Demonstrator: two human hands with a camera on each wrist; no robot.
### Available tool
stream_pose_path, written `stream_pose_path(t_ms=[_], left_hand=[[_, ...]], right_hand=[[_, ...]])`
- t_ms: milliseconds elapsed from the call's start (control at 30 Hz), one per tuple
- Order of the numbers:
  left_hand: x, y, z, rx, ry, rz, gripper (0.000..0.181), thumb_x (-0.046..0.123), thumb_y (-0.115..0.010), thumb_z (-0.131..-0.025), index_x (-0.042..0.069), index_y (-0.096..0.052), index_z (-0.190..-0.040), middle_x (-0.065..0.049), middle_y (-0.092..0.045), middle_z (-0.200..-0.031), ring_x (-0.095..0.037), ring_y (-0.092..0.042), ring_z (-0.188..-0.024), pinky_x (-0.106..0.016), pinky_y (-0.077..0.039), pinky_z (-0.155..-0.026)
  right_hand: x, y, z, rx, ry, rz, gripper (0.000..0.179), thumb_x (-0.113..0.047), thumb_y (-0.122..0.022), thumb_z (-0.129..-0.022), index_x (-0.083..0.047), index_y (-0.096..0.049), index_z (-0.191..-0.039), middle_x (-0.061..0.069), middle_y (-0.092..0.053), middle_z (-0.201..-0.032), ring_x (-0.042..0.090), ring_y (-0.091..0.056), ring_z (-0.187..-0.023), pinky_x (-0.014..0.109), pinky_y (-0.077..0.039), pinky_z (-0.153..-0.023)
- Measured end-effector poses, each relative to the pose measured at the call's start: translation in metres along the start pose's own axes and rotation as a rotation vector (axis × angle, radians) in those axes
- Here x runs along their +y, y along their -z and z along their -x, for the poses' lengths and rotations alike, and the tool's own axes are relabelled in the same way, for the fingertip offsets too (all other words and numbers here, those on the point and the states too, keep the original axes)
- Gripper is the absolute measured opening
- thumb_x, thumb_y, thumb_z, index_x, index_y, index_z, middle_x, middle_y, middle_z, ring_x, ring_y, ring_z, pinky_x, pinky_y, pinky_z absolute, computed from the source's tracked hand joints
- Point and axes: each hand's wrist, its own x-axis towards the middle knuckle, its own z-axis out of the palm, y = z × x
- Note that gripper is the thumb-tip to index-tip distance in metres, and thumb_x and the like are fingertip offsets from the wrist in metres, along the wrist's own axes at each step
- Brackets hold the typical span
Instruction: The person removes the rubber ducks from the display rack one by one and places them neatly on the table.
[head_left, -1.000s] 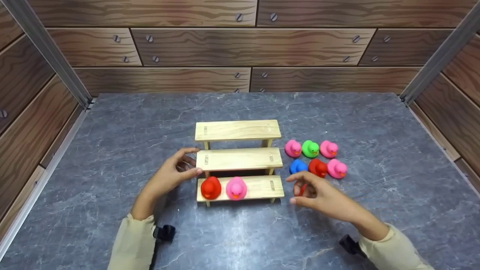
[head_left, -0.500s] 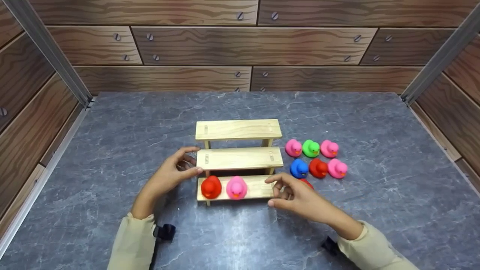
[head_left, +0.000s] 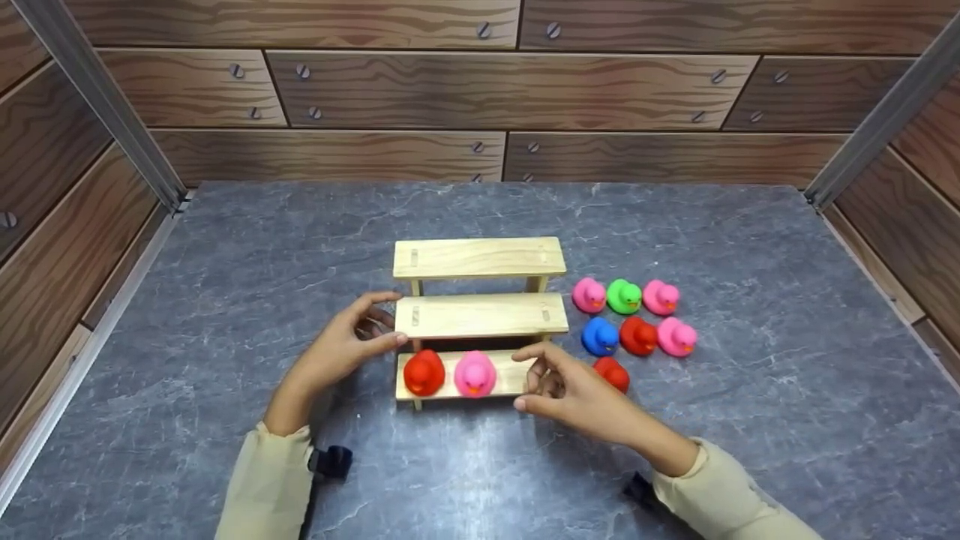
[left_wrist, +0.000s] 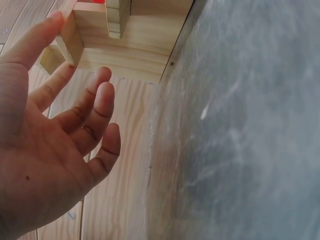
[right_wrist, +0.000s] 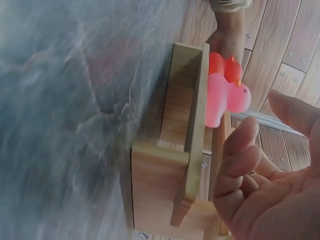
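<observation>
A three-tier wooden step stand [head_left: 480,315] stands mid-table. My left hand [head_left: 341,337] holds the left end of its middle step between thumb and index finger; in the left wrist view the other fingers of that hand [left_wrist: 60,145] are off the wood. On the bottom step sit a red rubber duck [head_left: 424,373] and, right of it, a pink rubber duck [head_left: 475,373]. My right hand [head_left: 574,390] hovers over the bottom step's right end, fingers loosely bent. Nothing shows between thumb and fingers of this hand [right_wrist: 275,195] in the right wrist view.
Right of the stand, several rubber ducks rest on the grey marbled table [head_left: 750,255]: a green duck [head_left: 624,296], a blue duck [head_left: 600,336], red and pink ones. The nearest, a red duck [head_left: 613,373], sits just behind my right hand. Wood-patterned walls [head_left: 480,90] enclose the table.
My right hand has moved left from the red duck beside the stand to over the bottom step, uncovering that duck. The left hand keeps its place at the middle step.
</observation>
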Motion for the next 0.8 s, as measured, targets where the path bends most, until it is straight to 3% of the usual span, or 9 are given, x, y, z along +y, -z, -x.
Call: stream_pose_path(t_ms=[333, 800], left_hand=[[-0.002, -0.001, -0.001, 0.003, -0.016, 0.003, 0.054, 0.017, -0.073, -0.086, 0.007, -0.051, -0.134, -0.018, -0.063, -0.105, -0.017, -0.054, -0.081, -0.029, -0.044, -0.075], [0.0, -0.001, 0.0, 0.004, 0.001, 0.019, 0.054, 0.018, -0.073, -0.085, 0.009, -0.051, -0.134, -0.018, -0.062, -0.107, -0.017, -0.054, -0.081, -0.028, -0.045, -0.075]], right_hand=[[-0.005, -0.017, -0.012, 0.022, 0.024, 0.056, 0.046, -0.019, -0.074, -0.085, -0.005, -0.052, -0.124, 0.007, -0.058, -0.086, 0.005, -0.049, -0.069, 0.017, -0.041, -0.063], [-0.01, -0.034, -0.022, 0.104, -0.009, 0.125, 0.043, -0.021, -0.077, -0.082, -0.008, -0.056, -0.118, 0.003, -0.054, -0.081, 0.005, -0.046, -0.064, 0.018, -0.038, -0.058]])
